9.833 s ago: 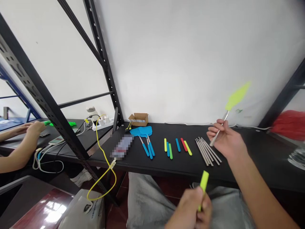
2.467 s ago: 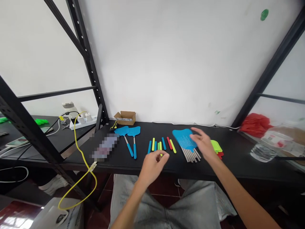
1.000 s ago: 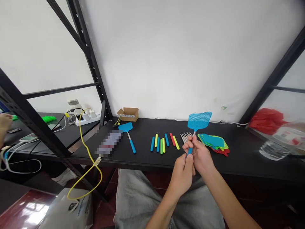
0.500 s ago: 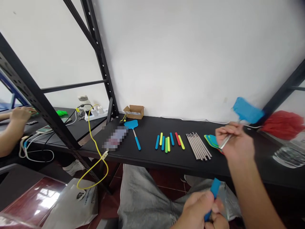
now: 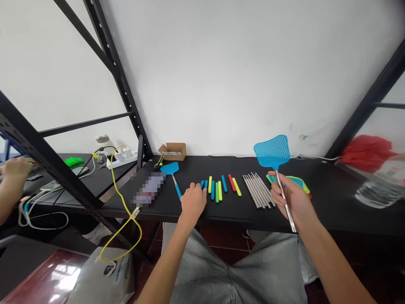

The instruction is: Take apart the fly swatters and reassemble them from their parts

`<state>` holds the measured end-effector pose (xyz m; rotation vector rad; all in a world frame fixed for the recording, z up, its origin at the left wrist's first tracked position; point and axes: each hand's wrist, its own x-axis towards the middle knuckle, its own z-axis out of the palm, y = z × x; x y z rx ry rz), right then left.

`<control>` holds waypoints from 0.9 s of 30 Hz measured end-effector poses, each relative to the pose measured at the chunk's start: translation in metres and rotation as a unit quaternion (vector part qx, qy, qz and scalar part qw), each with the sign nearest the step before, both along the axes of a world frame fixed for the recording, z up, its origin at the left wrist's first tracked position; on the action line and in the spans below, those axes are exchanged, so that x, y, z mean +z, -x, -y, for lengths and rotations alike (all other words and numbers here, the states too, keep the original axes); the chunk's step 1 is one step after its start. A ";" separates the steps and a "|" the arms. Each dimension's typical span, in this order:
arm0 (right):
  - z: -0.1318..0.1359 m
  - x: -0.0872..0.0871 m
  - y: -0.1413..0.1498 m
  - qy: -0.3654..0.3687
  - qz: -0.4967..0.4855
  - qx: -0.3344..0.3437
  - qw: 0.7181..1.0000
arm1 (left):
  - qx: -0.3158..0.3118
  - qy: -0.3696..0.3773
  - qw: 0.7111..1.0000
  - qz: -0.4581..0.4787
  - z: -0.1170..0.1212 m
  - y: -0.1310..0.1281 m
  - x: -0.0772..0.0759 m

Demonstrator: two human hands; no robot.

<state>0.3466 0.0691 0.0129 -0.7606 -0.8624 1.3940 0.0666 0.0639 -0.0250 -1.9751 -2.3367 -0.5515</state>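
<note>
My right hand (image 5: 289, 198) is closed round the metal rod of a blue fly swatter (image 5: 272, 153), held upright above the table. The rod's lower end is bare metal. My left hand (image 5: 193, 202) rests at the left end of a row of coloured handle sleeves, its fingers curled over a blue handle sleeve (image 5: 201, 184) and partly hiding it. Alongside lie more blue, yellow, a green (image 5: 217, 192) and a red sleeve (image 5: 232, 183). Several metal rods (image 5: 257, 191) lie fanned out nearer my right hand. Behind that hand, a stack of swatter heads (image 5: 298, 182) is partly covered.
A whole blue fly swatter (image 5: 171, 169) lies left of my left hand, near a blurred-out flat object (image 5: 149, 189) with a yellow cable (image 5: 118, 190). An open cardboard box (image 5: 172, 151) stands at the back. Black shelf posts (image 5: 125, 90) rise leftward; another person's hand (image 5: 17, 171) is beyond.
The blue sleeve came off the swatter's rod between my hands. My left hand carried it left to the row of sleeves. My right hand kept the swatter and moved left with it.
</note>
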 end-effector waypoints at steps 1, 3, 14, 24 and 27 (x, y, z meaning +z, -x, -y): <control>-0.001 -0.002 0.002 0.001 0.001 0.002 1.000 | -0.009 0.001 1.000 -0.013 0.001 -0.002 -0.002; -0.002 -0.006 0.004 0.001 0.004 0.009 1.000 | -0.032 -0.002 0.999 -0.016 0.002 -0.004 -0.004; 0.015 -0.019 0.045 0.038 0.018 0.210 0.977 | -0.228 0.036 0.860 0.455 0.010 -0.028 0.025; 0.027 -0.032 0.077 -0.054 0.166 0.201 0.964 | -0.215 -0.064 0.763 0.607 0.012 -0.064 0.016; 0.039 -0.027 0.074 -0.115 0.293 0.116 0.942 | -0.141 -0.142 0.751 0.630 0.006 -0.045 0.029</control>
